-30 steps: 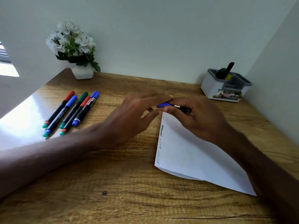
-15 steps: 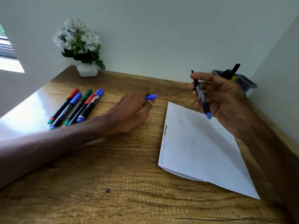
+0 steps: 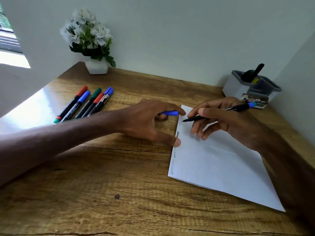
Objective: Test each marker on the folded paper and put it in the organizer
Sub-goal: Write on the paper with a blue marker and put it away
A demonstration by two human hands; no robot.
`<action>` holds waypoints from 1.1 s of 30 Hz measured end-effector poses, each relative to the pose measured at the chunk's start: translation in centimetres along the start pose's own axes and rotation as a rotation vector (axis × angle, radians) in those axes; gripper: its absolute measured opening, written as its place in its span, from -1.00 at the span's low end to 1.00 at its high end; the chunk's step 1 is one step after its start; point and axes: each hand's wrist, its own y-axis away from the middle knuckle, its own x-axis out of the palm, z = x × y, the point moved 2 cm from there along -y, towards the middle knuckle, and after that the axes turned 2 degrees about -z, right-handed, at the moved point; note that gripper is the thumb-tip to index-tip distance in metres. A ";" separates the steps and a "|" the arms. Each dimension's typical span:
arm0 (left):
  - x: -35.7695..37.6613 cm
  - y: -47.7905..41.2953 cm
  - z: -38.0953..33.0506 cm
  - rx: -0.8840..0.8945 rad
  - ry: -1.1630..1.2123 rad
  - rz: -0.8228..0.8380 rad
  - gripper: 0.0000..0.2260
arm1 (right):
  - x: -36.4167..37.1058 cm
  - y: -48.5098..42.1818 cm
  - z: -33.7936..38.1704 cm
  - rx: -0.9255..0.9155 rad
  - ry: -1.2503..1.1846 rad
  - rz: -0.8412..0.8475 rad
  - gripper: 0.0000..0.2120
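On the wooden desk (image 3: 102, 193): the work is gathering toward 3 o'clock.
Folded paper (image 3: 221, 167): is lying flat from the centre out to 4 o'clock, carrying test scribbles (image 3: 175, 155) along its 9 o'clock edge.
Left hand (image 3: 144, 121): having slid off the bare wood toward 3 o'clock in the last half second, it is now pressing its thumb on the paper's edge while its curled fingers are pinching the blue cap (image 3: 170, 113).
Right hand (image 3: 226, 123): having come down from its raised spot near the organizer, it is gripping the marker (image 3: 235, 109) pen-fashion between thumb and forefinger, with the other fingers hanging loosely over the sheet.
Organizer (image 3: 235, 87): is standing at 2 o'clock by the wall, already holding one dark marker (image 3: 252, 74).
Spare markers (image 3: 85, 104): five are waiting capped in a row at 10 o'clock.
Marker: is lying uncapped in the right hand, tip pointing to 9 o'clock over the paper's upper corner. I cannot tell whether the tip is touching.
Blue cap: being off, it is signalling that the test stroke is probably starting, with recapping and the organizer still waiting.
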 end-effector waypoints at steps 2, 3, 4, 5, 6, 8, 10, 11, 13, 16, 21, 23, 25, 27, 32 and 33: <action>-0.1 0.1 -0.2 -0.004 -0.048 0.025 -0.29 | 0.1 0.1 0.1 0.004 0.009 -0.005 -0.72; 0.0 0.1 -0.2 -0.011 -0.056 0.026 -0.30 | 0.2 0.2 0.0 0.002 0.030 -0.012 -0.73; -0.1 0.0 -0.3 -0.013 -0.054 0.020 -0.31 | 0.3 0.3 0.0 0.003 0.053 -0.016 -0.74; 0.0 0.1 -0.3 -0.010 -0.048 0.015 -0.30 | 0.4 0.3 -0.1 0.009 0.067 -0.014 -0.74; 0.0 0.1 -0.3 -0.002 -0.039 0.007 -0.29 | 0.6 0.4 -0.2 0.022 0.071 -0.004 -0.73; 0.3 0.2 -0.1 0.006 -0.008 -0.005 -0.25 | 0.9 0.4 -0.3 0.037 0.075 0.020 -0.74; 0.5 0.4 -0.1 0.013 0.024 -0.010 -0.25 | 1.2 0.2 -0.4 -0.004 0.119 0.013 -0.81; 0.6 0.4 -0.2 0.017 0.035 -0.007 -0.25 | 1.4 0.1 -0.4 -0.036 0.139 -0.009 -0.86; 0.7 0.4 -0.3 0.021 0.041 -0.010 -0.27 | 1.8 0.0 -0.6 -0.093 0.156 -0.059 -0.89; 0.8 0.3 -0.1 0.011 0.045 -0.013 -0.28 | 2.3 -0.2 -0.9 -0.131 0.185 -0.084 -0.81; 0.8 0.2 0.0 0.009 0.079 -0.015 -0.28 | 2.6 -0.3 -0.9 -0.156 0.209 -0.082 -0.88; 0.9 0.2 -0.1 0.017 0.083 -0.018 -0.29 | 2.6 -0.3 -1.0 -0.145 0.209 -0.096 -0.83; 0.8 0.2 -0.1 0.016 0.089 -0.021 -0.29 | 2.6 -0.3 -1.0 -0.143 0.226 -0.104 -0.83; 0.8 0.2 -0.1 0.016 0.089 -0.021 -0.28 | 2.7 -0.3 -1.0 -0.141 0.251 -0.110 -0.84; 0.9 0.1 -0.1 0.024 0.092 -0.010 -0.24 | 2.8 -0.4 -1.0 -0.132 0.292 -0.111 -0.82; 0.9 0.1 -0.1 0.025 0.094 -0.010 -0.23 | 2.8 -0.4 -1.0 -0.133 0.290 -0.113 -0.82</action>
